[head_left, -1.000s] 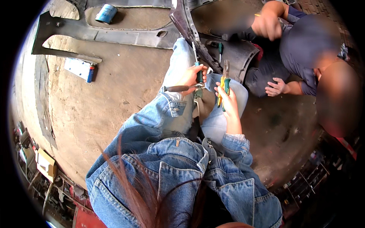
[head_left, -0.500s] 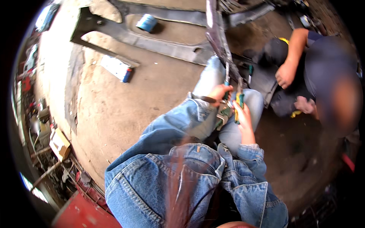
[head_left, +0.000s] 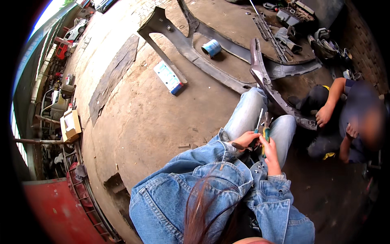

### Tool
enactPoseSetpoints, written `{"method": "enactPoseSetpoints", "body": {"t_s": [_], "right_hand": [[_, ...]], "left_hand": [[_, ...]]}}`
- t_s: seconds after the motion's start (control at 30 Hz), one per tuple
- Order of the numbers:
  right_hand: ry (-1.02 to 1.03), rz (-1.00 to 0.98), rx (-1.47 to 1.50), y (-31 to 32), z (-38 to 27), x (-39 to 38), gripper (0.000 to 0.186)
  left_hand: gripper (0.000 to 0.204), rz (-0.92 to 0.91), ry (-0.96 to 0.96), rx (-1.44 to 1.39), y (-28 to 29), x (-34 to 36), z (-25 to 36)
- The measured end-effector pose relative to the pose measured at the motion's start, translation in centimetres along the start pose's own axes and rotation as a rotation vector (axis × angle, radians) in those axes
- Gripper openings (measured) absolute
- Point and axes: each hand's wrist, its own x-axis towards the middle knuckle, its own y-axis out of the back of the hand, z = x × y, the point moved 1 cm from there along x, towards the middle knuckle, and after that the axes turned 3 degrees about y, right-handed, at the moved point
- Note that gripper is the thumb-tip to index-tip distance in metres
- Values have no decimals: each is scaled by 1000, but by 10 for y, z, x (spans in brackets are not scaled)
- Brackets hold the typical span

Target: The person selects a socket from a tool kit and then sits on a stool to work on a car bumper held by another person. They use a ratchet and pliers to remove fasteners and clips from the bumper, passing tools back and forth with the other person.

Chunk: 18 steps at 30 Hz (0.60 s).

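Both my hands are close together above my knees. My left hand is closed round the handle of a screwdriver, its metal shaft pointing up and away. In my right hand is a pair of pliers with yellow and green handles, jaws upward. The fingertips of the two hands almost meet, and whatever may be between them is too small to make out. Beyond the tools, a dark curved trim strip slants down to the right, apart from the tool tips.
A large grey bumper shell lies on the floor ahead, with a blue can inside its outline. Left of it is a white and blue flat package. A co-worker crouches at right. An opened cardboard box stands far left.
The view has tilted up and shows more floor ahead. The trim strip's lower end has moved from beside my tools to the right, near the co-worker. Both tools stay in my hands.
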Motion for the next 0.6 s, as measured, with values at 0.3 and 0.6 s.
{"method": "enactPoseSetpoints", "body": {"t_s": [0.3,0.6], "right_hand": [[13,-75,-104,-6,34,-2,22],[-17,-81,-89,-5,35,-13,22]], "left_hand": [[18,50,-111,-59,21,-14,-13],[16,81,-93,-51,15,-16,-9]]}}
